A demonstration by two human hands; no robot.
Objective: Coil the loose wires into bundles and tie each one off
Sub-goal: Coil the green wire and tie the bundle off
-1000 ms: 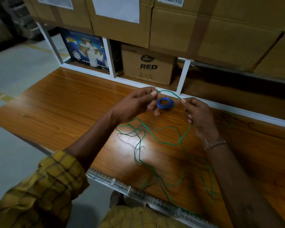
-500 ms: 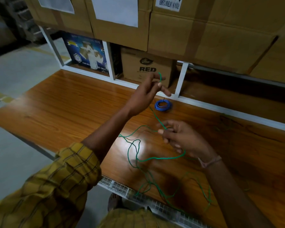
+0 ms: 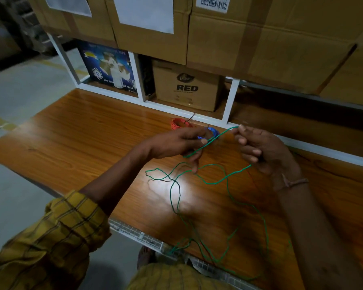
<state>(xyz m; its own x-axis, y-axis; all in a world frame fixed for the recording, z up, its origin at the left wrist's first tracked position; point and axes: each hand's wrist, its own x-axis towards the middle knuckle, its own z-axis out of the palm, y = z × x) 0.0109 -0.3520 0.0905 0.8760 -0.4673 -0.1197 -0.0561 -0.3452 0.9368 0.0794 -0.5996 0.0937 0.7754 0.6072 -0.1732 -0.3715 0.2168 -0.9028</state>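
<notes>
A long green wire [image 3: 216, 182] lies in loose loops across the wooden table [image 3: 76, 143] and hangs past its front edge. My left hand [image 3: 176, 143] holds a stretch of this wire in its curled fingers above the table. My right hand [image 3: 260, 147] pinches the same wire near its end between thumb and fingertips, and more wire runs out below its palm. A short taut span joins the two hands. A coiled blue wire bundle [image 3: 213, 131] lies on the table just behind my left hand, partly hidden. A coiled red-orange bundle [image 3: 177, 123] lies behind it.
A white shelf frame [image 3: 231, 101] borders the table's back edge. Under it stand a brown carton marked RED [image 3: 187, 88] and a blue printed box [image 3: 109, 68]. Large cardboard boxes [image 3: 260, 34] fill the shelf above. Concrete floor [image 3: 19, 91] lies to the left.
My left hand came down from its raised position to table height. My right hand rose and moved back to the right, so the green wire is now stretched between both hands. The red bundle came into view.
</notes>
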